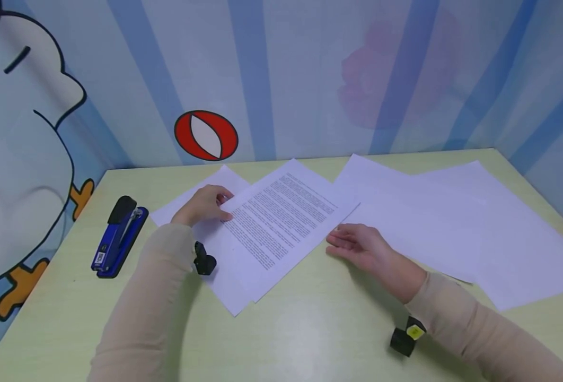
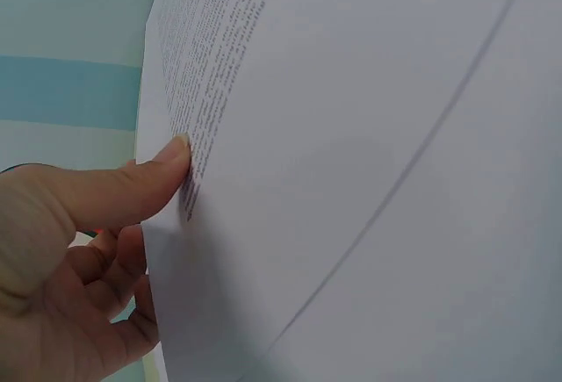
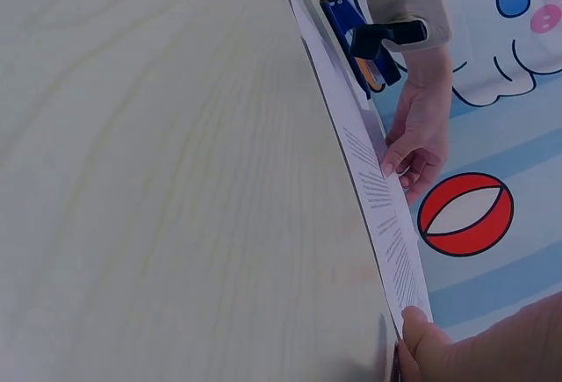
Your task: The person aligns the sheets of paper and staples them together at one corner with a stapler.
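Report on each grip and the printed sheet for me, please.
Left grip pinching printed sheet's edge. Right grip at opposite edge, hold unclear. Printed sheet overlapping another sheet. Stapler off to the left, apparently not in the way.

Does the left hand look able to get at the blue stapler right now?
Probably yes: the blue stapler lies left of the left hand with nothing standing between, though that hand would likely first release the printed sheet.

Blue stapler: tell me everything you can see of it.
The stapler has a blue, plastic-looking body, a black cap at its far end, a silvery metal strip and a white label by its near end, too small to read. It rests on the table, far end angled rightward, just left of a sheet; whether they touch is unclear.
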The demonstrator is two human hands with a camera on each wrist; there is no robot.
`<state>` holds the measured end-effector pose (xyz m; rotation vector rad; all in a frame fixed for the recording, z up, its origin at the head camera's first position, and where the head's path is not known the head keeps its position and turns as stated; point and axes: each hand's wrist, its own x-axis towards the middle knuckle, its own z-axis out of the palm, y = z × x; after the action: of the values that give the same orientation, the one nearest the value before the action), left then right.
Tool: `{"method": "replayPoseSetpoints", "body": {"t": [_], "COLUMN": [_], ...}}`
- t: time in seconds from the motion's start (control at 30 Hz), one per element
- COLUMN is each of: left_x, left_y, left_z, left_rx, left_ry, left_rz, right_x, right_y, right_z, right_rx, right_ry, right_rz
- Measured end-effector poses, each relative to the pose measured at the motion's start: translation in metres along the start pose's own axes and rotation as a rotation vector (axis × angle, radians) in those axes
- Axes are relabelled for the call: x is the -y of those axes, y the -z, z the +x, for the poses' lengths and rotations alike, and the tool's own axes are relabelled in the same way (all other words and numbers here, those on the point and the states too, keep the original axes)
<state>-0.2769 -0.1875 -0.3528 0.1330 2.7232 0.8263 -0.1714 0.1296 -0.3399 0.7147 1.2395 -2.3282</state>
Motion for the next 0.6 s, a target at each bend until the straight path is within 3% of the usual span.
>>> {"method": "replayPoseSetpoints", "body": {"t": [0.3,0.6], "left_x": [0.001,0.004], "left_y": [-0.002,0.011], "left_z": [-0.001,-0.006], "left_rx": [-0.001,0.092], "left_ry": [0.001,-0.039], "left_rz": [0.001,-0.045], "right_x": [0.003,0.005], "right_y": [-0.001,-0.006], "right_z": [0.005,0.017], "right_rx": [0.004,0.044], "right_ry": [0.005,0.060], "right_rz": [-0.042,-0.163]}}
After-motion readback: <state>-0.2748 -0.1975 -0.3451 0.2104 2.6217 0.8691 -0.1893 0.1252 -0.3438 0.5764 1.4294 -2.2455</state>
